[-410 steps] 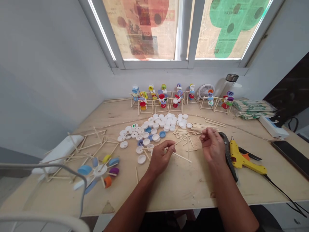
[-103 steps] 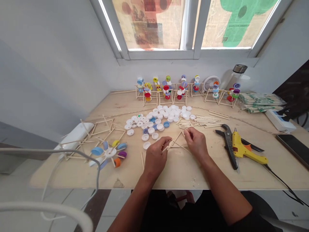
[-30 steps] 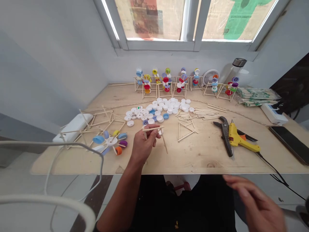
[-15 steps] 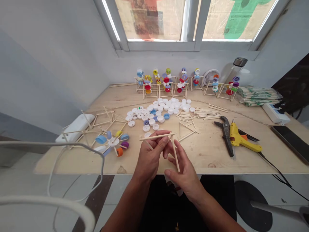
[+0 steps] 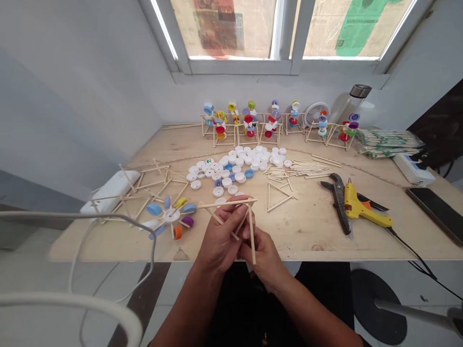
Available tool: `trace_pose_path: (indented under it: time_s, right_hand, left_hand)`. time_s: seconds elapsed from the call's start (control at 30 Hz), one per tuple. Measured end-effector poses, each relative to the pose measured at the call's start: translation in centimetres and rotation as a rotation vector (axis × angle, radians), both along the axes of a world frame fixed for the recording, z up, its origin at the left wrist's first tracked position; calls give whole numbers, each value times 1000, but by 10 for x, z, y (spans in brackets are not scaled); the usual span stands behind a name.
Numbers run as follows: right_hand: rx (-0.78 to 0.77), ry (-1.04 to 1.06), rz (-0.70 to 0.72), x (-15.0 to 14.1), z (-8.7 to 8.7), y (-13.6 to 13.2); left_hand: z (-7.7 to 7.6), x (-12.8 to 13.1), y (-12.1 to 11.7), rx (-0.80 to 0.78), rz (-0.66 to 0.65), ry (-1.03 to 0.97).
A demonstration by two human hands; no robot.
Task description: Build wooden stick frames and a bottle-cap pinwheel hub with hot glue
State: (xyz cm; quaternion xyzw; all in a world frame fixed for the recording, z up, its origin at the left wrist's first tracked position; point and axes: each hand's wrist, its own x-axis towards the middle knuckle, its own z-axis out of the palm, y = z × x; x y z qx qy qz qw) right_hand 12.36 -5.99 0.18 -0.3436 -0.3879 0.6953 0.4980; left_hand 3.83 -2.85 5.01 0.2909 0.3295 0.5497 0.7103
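Note:
My left hand (image 5: 219,236) and my right hand (image 5: 261,253) are close together over the table's front edge, both gripping a small frame of thin wooden sticks (image 5: 231,204). One long stick lies crosswise across the left fingers, and another hangs almost vertically by the right fingers. A shorter stick slants between them. The joints are hidden by my fingers. Beyond my hands, a triangular stick frame (image 5: 279,197) lies on the plywood table (image 5: 307,238). White and blue bottle caps (image 5: 231,180) are scattered just above my left hand.
A cap pinwheel (image 5: 171,216) and stick frames lie left of my hands. Pliers (image 5: 338,202) and a yellow glue gun (image 5: 361,207) lie to the right. Loose sticks (image 5: 300,170) and a row of cap models (image 5: 246,125) stand farther back.
My right hand has come back from the lower right to the sticks in my left hand. The two hands are now closer, and the sticks have turned slightly between them.

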Motion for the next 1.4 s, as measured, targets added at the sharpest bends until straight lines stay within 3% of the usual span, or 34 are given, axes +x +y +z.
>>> trace_pose_path:
  time_s: [0.1,0.27,0.43,0.57,0.77,1.07,1.27,1.33,1.4]
  right_hand:
    - [8,-18,25,-1,-5,2]
    - [61,-53,-74,-4,-1,4]
    - [-15,-40,84,-3,8,5]
    - [-17,-134,111,0,-1,6]
    - [175,-511,107,12,-8,1]
    - [310,-657,72,25,3,-15]
    - [228,-680,180,70,13,-52]
    - [194,-738,195,101,4,-71]
    - [58,-806,182,140,-15,-98]
  left_hand:
    - [0,-2,0,1,-48,-14]
    - [-2,-4,0,-10,-84,-29]
    - [1,-4,-2,6,-139,-95]
    - [-1,-12,4,10,-90,-53]
    - [-24,-28,28,15,162,196]
    - [-48,-31,42,-43,160,198]
    - [-52,-41,48,-27,181,169]
    - [-53,-42,48,-22,177,162]
    - [-54,-43,49,-16,168,155]
